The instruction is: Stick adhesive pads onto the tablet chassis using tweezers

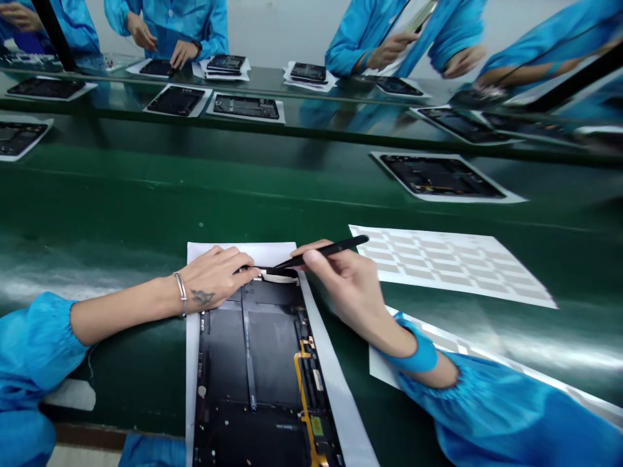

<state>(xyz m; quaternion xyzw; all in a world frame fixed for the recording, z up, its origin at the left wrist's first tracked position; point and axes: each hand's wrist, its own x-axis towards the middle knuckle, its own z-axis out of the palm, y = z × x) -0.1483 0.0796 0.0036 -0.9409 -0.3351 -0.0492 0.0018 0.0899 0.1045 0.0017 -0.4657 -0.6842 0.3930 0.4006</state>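
A black tablet housing (pixel 272 350) with an orange flex cable (pixel 302 389) lies on a white sheet (pixel 360 434) in front of me. My left hand (pixel 217 275) rests over its far left corner, thumb and forefinger closed at the far edge; what they pinch there is too small to name. Black tweezers (pixel 335 248) are held between the thumb and fingers of my right hand (pixel 348 285). Their tips point left to the far edge, close to my left fingertips and a small white strip (pixel 280 277) on the housing.
White sheets with rows of grey stickers (pixel 438 263) lie to the right, one partly under my right forearm. More housings on paper (pixel 438 176) stand along the green bench (pixel 146 185). Co-workers in blue smocks (pixel 209 26) work across from me, beyond a dark upright bar (pixel 56 35).
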